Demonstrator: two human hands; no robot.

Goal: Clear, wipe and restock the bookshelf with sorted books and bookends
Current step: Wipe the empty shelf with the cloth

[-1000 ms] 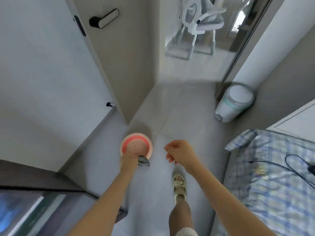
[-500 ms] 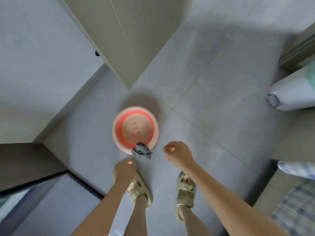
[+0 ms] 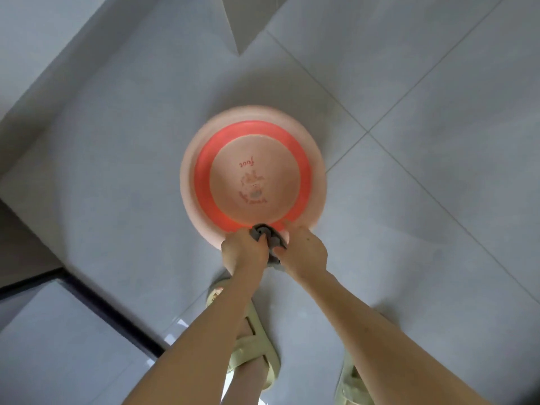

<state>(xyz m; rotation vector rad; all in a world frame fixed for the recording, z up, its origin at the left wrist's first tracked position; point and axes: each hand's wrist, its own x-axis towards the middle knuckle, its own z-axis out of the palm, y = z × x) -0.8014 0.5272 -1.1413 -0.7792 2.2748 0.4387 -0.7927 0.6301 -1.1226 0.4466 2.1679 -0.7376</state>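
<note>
A round pink basin (image 3: 251, 133) with a red inner band and a printed drawing on its bottom stands on the grey tiled floor. A dark grey cloth (image 3: 267, 233) hangs over its near rim. My left hand (image 3: 244, 252) grips the cloth from the left. My right hand (image 3: 304, 252) pinches it from the right, its fingers also over the basin's rim. The two hands almost touch. No bookshelf, books or bookends are in view.
My feet in pale green sandals (image 3: 254, 352) stand just behind the basin. A beige door or panel corner (image 3: 238, 27) points down at the top. A dark threshold strip (image 3: 111, 317) crosses the lower left, with a glossy lighter floor beyond it.
I have bent down close over the basin. Both hands, free half a second ago, came together on the cloth at the basin's near rim.
</note>
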